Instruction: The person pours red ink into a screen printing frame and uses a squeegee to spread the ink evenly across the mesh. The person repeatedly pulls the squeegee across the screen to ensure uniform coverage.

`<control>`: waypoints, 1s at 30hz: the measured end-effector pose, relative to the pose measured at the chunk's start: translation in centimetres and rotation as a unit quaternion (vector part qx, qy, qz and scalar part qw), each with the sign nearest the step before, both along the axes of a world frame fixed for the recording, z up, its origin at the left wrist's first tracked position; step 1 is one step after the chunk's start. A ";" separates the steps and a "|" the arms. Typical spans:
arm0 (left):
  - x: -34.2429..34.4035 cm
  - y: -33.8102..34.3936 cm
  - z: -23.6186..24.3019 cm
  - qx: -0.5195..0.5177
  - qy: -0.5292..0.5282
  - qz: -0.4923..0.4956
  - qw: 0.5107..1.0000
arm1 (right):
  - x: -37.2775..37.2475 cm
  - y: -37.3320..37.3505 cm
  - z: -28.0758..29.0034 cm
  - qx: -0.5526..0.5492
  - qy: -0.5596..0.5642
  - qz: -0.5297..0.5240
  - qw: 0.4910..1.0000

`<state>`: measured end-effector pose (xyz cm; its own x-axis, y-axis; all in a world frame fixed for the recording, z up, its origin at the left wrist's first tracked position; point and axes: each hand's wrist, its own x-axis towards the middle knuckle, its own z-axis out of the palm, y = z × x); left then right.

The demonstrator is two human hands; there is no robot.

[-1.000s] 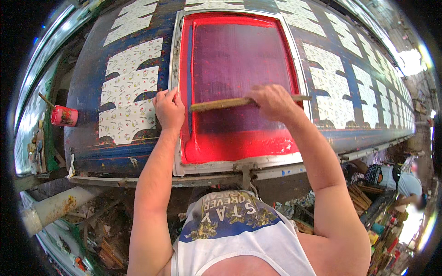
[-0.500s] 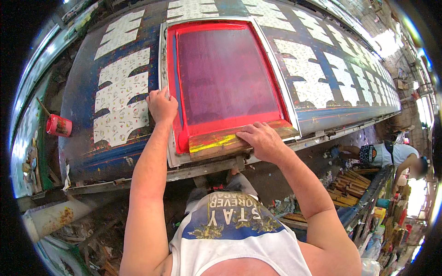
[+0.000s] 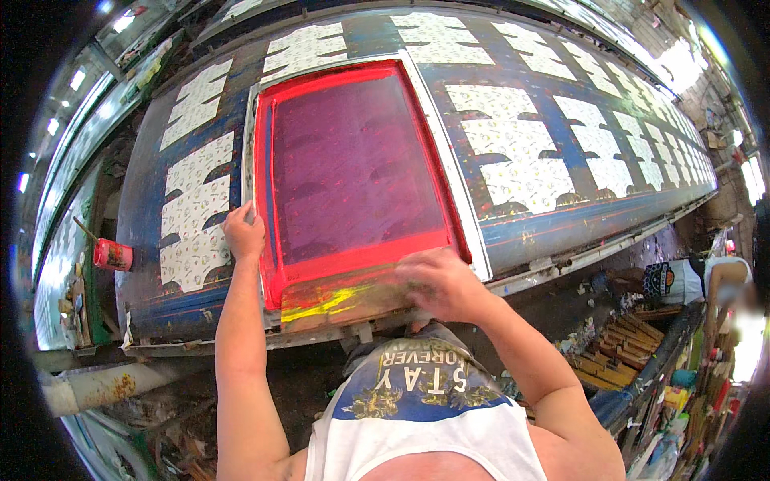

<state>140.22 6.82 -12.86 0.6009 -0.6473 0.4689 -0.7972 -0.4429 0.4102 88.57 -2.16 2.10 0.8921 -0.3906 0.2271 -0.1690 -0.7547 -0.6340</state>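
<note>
A screen-printing frame [image 3: 473, 248] lies on the long table, its purple mesh [image 3: 357, 168] bordered by thick red ink. My left hand [image 3: 245, 228] grips the frame's left side with bent fingers. Along the near end rests a wide wooden squeegee [image 3: 329, 301] streaked with yellow. Over the squeegee's right part is my right hand [image 3: 425, 280], smeared by motion, so whether it holds the board is unclear.
Rows of white printed fabric pieces [image 3: 509, 152] cover the dark table [image 3: 529, 236] on both sides. A pink bucket [image 3: 112, 255] with a stick stands at left. Below right, another person [image 3: 674, 284] bends beside stacked wooden boards [image 3: 618, 353] and clutter.
The squeegee came from mid-screen to the near end between one and half a second ago. My right hand came down with it and is now blurred; my left still grips the frame.
</note>
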 end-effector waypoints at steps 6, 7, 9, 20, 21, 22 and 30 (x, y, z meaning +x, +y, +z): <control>0.9 0.1 -0.5 -0.010 0.052 0.019 0.998 | -5.6 -6.8 -3.8 -0.001 0.011 -0.355 0.935; 1.0 0.2 -0.5 -0.008 0.057 0.013 0.998 | -5.8 -7.7 -4.5 -0.005 0.003 -0.349 0.937; 1.0 0.3 -0.5 -0.012 0.042 0.006 0.999 | -5.7 -9.1 -5.4 0.035 0.038 -0.375 0.926; 0.3 0.7 0.4 -0.014 0.055 -0.007 0.998 | -1.3 -10.7 -4.6 0.163 0.083 -0.423 0.888; 0.3 0.8 0.4 -0.017 0.065 -0.009 0.998 | -1.1 -10.8 -4.5 0.176 0.084 -0.430 0.882; 0.2 0.8 0.4 -0.027 0.069 -0.016 0.997 | -0.8 -10.9 -4.3 0.192 0.086 -0.439 0.873; 0.8 0.8 0.4 -0.069 0.210 -0.015 0.975 | -0.6 -10.1 -0.3 0.212 0.030 -0.449 0.868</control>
